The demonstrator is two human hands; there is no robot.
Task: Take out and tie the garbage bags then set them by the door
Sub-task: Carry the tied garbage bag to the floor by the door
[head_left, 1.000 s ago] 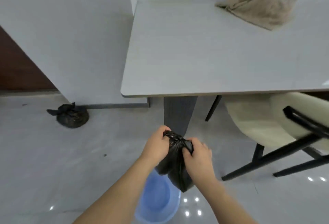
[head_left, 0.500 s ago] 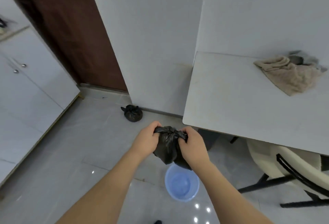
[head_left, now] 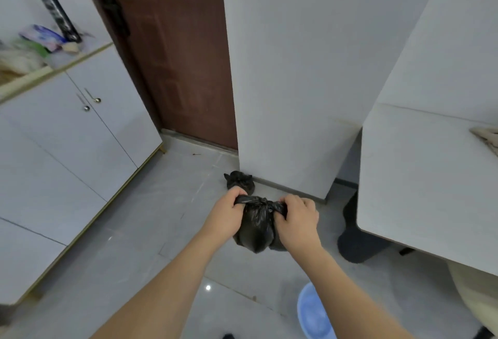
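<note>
A small black garbage bag (head_left: 256, 228) hangs in the air in front of me, its top gathered into a knot. My left hand (head_left: 226, 214) grips the left ear of the knot and my right hand (head_left: 295, 219) grips the right ear. A second tied black bag (head_left: 239, 181) lies on the floor just beyond, against the white wall near the brown door (head_left: 172, 50).
A white cabinet (head_left: 67, 150) with cluttered top lines the left side. A white table (head_left: 420, 177) with a beige cloth (head_left: 487, 139) stands at right over a dark pedestal (head_left: 358, 241). An empty blue bin (head_left: 314, 314) sits on the grey tile floor at lower right.
The view has swung left and forward toward the door. The held bag has moved away from the blue bin and now hangs close to the bag on the floor.
</note>
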